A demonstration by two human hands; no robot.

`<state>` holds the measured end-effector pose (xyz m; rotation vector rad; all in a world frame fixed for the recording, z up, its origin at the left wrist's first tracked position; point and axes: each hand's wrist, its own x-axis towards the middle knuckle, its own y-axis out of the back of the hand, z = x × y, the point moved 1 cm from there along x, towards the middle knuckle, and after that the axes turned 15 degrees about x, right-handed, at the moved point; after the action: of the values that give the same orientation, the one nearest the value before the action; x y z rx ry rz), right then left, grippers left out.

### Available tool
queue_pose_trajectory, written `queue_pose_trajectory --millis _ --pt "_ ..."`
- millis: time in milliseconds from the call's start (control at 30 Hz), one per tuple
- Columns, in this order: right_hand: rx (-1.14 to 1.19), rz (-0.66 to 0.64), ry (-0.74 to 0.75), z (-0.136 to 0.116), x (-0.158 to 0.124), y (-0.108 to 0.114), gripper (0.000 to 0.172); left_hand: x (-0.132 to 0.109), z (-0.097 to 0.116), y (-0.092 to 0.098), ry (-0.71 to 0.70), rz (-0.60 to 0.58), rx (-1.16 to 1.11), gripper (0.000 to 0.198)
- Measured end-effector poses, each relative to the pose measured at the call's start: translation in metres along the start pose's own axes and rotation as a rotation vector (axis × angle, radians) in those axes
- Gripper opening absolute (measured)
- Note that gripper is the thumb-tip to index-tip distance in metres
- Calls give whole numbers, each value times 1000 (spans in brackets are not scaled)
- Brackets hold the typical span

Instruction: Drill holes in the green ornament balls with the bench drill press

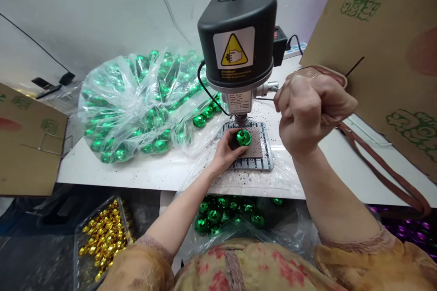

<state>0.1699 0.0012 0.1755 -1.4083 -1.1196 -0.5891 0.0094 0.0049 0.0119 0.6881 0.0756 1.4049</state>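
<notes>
The lone head-worn camera looks forward and down, at close range, over the white table [109, 175]

Under a black drill [237, 38], a person's left hand [226, 152] holds a green ball [244, 138] on a brown pad [255, 149]; the right hand [309, 116], right of the drill, curls round its lever [272, 86]. Left of the drill lies a clear bag [128, 93] of green balls [120, 154]; right of it, a carton [382, 50].

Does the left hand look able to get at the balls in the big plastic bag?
Probably not directly: the left hand holds a green ball, and clear plastic covers most bagged balls.
</notes>
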Motion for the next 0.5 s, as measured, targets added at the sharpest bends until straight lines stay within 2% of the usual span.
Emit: queue_pose_trajectory --millis 500 --pt "-49 -47 51 7 -16 13 56 -1 0 0 3 9 -15 60"
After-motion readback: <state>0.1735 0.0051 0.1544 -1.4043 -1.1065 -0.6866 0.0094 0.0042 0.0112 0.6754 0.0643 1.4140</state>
